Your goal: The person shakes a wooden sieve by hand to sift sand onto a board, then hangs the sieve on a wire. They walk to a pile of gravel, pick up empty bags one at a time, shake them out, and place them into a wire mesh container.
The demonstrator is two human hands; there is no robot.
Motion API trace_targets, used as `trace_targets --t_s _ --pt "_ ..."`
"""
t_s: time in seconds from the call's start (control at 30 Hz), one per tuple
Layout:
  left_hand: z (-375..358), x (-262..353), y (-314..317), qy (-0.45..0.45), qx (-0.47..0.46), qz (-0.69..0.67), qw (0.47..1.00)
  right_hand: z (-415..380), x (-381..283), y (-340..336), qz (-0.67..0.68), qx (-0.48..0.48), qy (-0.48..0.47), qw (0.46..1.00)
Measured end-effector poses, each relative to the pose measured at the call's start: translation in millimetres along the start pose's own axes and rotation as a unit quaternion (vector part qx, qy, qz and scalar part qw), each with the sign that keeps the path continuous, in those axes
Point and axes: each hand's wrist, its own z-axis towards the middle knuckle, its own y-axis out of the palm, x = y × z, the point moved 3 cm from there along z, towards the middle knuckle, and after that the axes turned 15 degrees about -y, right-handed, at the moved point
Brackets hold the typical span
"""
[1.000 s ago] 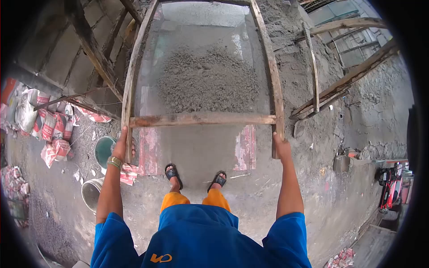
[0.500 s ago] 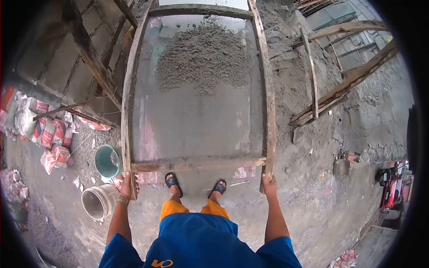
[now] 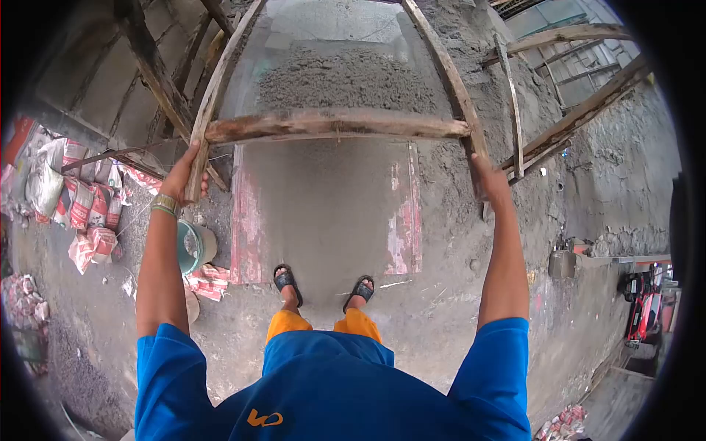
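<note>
My left hand (image 3: 179,178) is closed around the left handle of a wooden-framed sieve (image 3: 338,126). On the opposite side, my right hand (image 3: 491,181) grips the other handle. The near crossbar hangs above the ground, well in front of my feet. Coarse grey sand (image 3: 346,79) shows within the frame, toward its far half. Under it, a pink-and-white sheet (image 3: 248,239) lies on the ground, with fine grey material (image 3: 327,209) spread over its middle.
At left are a green bucket (image 3: 190,246) and piled red-and-white sacks (image 3: 92,202). Timber props (image 3: 151,70) lean by the block wall. More wooden beams (image 3: 581,121) and heaped grey sand (image 3: 471,59) stand to the right. A metal container (image 3: 562,263) sits farther right.
Both hands have risen and moved forward with the sieve, arms now extended. Its near crossbar has shifted away from my feet, uncovering more of the sheet. The feet stay in place.
</note>
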Motion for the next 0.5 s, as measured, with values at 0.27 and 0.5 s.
trace_targets --t_s 0.27,0.5 --pt "-28.3 -28.9 1.1 -0.026 0.031 0.012 0.999 -54.7 5.3 8.6 -0.04 0.026 -0.099 0.994" --pt "12.4 -390.8 -51.0 -0.055 0.038 -0.115 0.991 -310.0 202.1 157.0 0.193 0.0 0.161 0.968"
